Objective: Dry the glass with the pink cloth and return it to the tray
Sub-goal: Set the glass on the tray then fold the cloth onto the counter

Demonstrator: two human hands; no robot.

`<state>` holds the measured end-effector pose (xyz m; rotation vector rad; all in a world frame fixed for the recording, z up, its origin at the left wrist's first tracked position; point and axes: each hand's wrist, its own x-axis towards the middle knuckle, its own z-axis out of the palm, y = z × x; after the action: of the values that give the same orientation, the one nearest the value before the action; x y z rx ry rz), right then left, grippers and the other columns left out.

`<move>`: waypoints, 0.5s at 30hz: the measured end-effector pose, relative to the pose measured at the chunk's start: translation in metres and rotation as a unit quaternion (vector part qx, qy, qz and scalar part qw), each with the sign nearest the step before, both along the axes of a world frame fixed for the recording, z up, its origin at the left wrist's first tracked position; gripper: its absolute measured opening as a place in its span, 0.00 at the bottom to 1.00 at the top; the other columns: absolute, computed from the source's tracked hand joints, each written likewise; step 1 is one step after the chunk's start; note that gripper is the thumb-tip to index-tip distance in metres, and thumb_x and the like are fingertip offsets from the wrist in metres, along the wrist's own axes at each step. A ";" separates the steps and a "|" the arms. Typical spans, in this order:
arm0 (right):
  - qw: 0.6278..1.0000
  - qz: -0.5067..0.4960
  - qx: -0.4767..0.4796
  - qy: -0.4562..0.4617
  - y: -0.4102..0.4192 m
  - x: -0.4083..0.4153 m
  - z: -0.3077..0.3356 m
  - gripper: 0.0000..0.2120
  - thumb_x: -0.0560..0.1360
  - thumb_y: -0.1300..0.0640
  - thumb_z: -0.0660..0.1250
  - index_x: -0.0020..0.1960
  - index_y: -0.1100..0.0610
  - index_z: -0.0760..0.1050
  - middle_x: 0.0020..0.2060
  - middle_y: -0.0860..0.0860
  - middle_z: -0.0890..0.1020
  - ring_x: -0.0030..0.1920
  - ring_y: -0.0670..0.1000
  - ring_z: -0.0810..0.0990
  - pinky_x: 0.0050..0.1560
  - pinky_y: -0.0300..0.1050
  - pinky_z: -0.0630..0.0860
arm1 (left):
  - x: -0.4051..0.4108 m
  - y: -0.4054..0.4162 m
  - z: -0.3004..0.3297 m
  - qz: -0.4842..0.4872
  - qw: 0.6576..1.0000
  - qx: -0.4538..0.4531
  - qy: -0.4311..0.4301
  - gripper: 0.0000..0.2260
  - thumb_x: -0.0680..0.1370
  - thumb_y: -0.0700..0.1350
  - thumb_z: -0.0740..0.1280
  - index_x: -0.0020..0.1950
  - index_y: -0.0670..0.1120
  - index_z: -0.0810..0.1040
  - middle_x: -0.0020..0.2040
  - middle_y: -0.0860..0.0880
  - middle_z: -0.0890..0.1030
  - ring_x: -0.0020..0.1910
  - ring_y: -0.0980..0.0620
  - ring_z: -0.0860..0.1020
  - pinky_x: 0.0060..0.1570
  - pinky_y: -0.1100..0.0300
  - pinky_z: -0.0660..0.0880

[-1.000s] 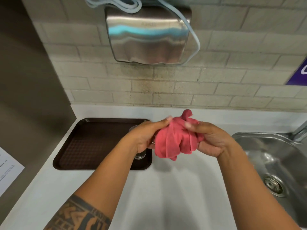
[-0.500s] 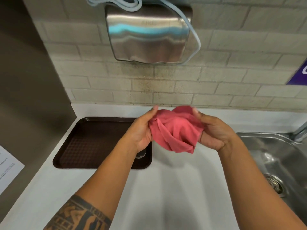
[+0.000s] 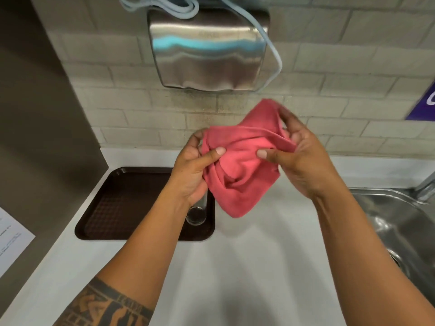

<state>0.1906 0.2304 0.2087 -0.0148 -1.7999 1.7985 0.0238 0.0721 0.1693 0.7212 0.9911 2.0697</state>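
Note:
The pink cloth (image 3: 242, 165) hangs spread between both hands, above the white counter. My left hand (image 3: 195, 170) pinches its left edge and my right hand (image 3: 299, 158) grips its right edge, thumbs pressed on the near side. The clear glass (image 3: 196, 212) stands upright in the front right corner of the dark brown tray (image 3: 122, 203); my left wrist hides its upper part. Neither hand touches the glass.
A steel sink (image 3: 395, 222) lies at the right, its tap just at the frame's edge. A metal wall dispenser (image 3: 207, 50) hangs above the hands on the tiled wall. A dark panel (image 3: 42, 128) bounds the left, with a paper sheet (image 3: 11, 241) below it.
The cloth went from a bunched wad to a wider spread, and both hands rose and moved apart. The glass has stayed in the tray.

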 end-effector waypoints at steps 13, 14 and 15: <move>0.993 -0.032 0.026 -0.109 0.006 0.006 -0.015 0.35 0.71 0.76 0.68 0.69 0.45 0.79 0.49 0.56 0.86 0.49 0.53 0.86 0.51 0.48 0.83 | -0.015 0.008 0.002 -0.042 0.970 -0.219 0.095 0.09 0.85 0.41 0.66 0.54 0.43 0.86 0.46 0.44 0.86 0.46 0.45 0.82 0.43 0.55 0.81; 0.991 -0.024 0.015 -0.130 0.008 0.006 -0.019 0.35 0.71 0.75 0.67 0.69 0.45 0.79 0.51 0.56 0.87 0.51 0.54 0.87 0.51 0.48 0.84 | -0.016 0.007 0.001 -0.047 0.961 -0.245 0.117 0.08 0.85 0.41 0.66 0.54 0.41 0.86 0.46 0.42 0.84 0.46 0.42 0.81 0.44 0.53 0.79; 0.989 -0.032 0.012 -0.143 0.008 0.005 -0.022 0.32 0.71 0.74 0.65 0.67 0.47 0.80 0.53 0.56 0.88 0.54 0.56 0.87 0.51 0.50 0.84 | -0.016 0.007 0.000 -0.050 0.953 -0.265 0.139 0.09 0.85 0.41 0.66 0.55 0.40 0.86 0.48 0.39 0.82 0.48 0.40 0.79 0.46 0.49 0.77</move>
<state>0.1961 0.2387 0.1864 -0.3337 -1.9908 1.8018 0.0075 0.0789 0.1695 0.7625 1.5530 1.5310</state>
